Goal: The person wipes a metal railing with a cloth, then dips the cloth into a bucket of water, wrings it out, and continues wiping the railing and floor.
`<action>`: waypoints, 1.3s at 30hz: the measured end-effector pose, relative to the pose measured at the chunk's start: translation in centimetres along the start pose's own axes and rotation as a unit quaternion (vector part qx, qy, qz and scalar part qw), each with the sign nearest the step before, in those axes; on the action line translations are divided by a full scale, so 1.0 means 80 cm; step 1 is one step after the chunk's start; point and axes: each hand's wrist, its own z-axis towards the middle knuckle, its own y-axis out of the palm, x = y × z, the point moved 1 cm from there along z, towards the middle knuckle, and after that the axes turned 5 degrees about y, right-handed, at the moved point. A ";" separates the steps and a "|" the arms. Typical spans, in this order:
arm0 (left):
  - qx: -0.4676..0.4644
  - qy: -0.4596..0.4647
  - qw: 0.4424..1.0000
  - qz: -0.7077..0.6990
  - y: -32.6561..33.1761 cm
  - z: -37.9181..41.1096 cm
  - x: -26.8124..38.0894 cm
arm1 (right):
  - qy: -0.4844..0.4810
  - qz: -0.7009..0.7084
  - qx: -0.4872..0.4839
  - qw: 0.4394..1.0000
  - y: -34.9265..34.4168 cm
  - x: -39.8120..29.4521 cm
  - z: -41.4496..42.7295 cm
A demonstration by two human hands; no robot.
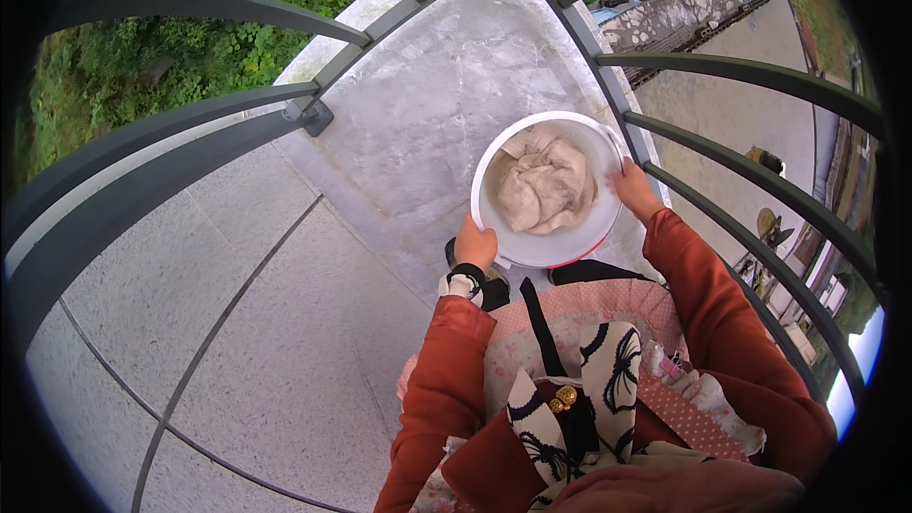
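A round white plastic bucket point(499, 239) is held up before me, above the floor near the railing corner. Inside it lies a crumpled, wet-looking beige cloth point(545, 182). My left hand point(476, 244) grips the bucket's rim at its lower left, with the thumb over the edge. On the opposite side, my right hand point(634, 189) holds the rim at the right, close to the railing. A patch of red shows at the bucket's lower edge. Both sleeves are rust-orange, and a dark band sits at my left wrist.
Dark metal railings point(630, 117) run along the right and the left, meeting at a corner post ahead. Pale stained stone point(442, 100) lies beneath the bucket, and speckled tiles point(285, 328) cover the floor at left. Beyond the rails are green plants and a lower yard.
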 end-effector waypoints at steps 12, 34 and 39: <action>0.300 0.048 0.946 -0.115 -0.105 0.019 -0.056 | -0.260 -0.113 0.067 0.957 0.078 -0.263 -0.014; 0.385 0.008 0.916 -0.108 -0.166 0.035 -0.040 | -0.392 -0.224 0.118 0.884 0.148 -0.381 0.014; 0.391 0.032 0.913 -0.108 -0.165 0.037 -0.046 | -0.427 -0.174 0.075 0.884 0.138 -0.376 0.011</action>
